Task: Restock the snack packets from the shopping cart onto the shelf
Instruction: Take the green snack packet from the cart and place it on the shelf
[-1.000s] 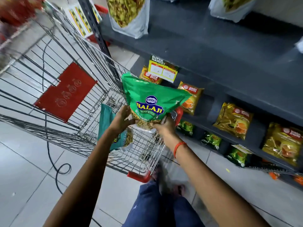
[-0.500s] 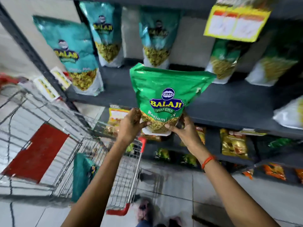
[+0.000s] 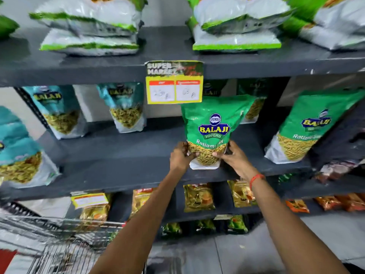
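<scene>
A green Balaji Wafers snack packet (image 3: 214,123) stands upright on the dark grey middle shelf (image 3: 122,153), near its front edge. My left hand (image 3: 180,158) grips its lower left corner and my right hand (image 3: 233,157) grips its lower right corner. A second green packet (image 3: 308,127) leans on the same shelf to the right. The wire shopping cart (image 3: 59,244) is at the bottom left, blurred; what it holds cannot be made out.
Teal Balaji packets (image 3: 59,109) stand on the left of the middle shelf. White and green packets (image 3: 90,30) lie stacked on the shelf above. A yellow price tag (image 3: 174,84) hangs from that upper shelf's edge. Small yellow and orange packets (image 3: 198,197) fill the lower shelves.
Both hands lifted the green packet out of the cart, up and forward onto the middle shelf. The view tilted up from the cart to the shelves.
</scene>
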`<action>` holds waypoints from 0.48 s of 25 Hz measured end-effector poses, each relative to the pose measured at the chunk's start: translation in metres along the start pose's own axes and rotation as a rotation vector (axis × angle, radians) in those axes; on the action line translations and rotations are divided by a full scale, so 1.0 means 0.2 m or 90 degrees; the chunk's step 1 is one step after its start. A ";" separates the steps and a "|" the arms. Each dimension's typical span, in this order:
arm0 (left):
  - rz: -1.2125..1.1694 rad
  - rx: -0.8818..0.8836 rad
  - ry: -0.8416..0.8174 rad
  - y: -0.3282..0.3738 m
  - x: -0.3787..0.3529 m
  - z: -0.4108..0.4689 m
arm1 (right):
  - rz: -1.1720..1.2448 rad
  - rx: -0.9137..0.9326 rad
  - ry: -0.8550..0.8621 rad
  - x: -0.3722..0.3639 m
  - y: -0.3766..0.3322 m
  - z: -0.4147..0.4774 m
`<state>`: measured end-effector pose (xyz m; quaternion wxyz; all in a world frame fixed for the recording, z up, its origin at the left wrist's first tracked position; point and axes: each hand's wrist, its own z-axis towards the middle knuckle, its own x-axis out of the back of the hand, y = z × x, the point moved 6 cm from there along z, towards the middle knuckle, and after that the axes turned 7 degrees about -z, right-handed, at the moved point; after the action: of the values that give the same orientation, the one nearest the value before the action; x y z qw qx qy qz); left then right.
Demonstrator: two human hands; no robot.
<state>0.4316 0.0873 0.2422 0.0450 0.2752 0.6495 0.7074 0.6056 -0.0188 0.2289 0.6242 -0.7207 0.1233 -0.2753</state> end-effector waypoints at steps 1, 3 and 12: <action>-0.007 0.004 0.000 0.01 -0.04 0.04 | 0.009 -0.005 -0.009 0.03 0.00 0.05; -0.029 0.012 0.007 0.03 -0.11 0.11 | 0.015 -0.012 -0.032 0.08 -0.01 0.14; -0.047 -0.008 0.026 0.02 -0.26 0.21 | 0.041 -0.069 -0.061 0.12 0.01 0.24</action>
<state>0.4956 0.1015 0.2297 0.0595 0.2359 0.6558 0.7146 0.6530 0.0085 0.2306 0.5983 -0.7612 0.1311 -0.2131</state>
